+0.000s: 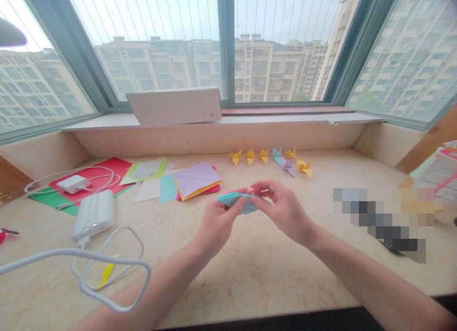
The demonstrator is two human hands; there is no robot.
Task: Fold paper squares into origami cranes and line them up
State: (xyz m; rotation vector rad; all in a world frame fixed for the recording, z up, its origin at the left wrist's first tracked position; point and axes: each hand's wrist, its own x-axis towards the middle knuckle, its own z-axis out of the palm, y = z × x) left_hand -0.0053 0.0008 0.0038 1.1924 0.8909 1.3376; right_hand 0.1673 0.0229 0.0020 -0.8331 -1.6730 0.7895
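The person's left hand [220, 219] is pinching a folded light-blue paper [249, 207] at the clock's center, thumb apparently steadying it; the right hand [284, 205] is gripping its three-o'clock edge, probably for control. Paper cranes [277, 155] are standing toward one o'clock, seemingly safe from bumping.

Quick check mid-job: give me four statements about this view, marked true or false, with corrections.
1. The left hand and right hand both hold the folded light-blue paper. True.
2. The white, block-shaped power bank lies to the right of the hands. False: the power bank lies to their left.
3. A small, folded purple paper crane is beyond the hands. True.
4. The long white box stands on the tabletop. False: the box is on the windowsill.
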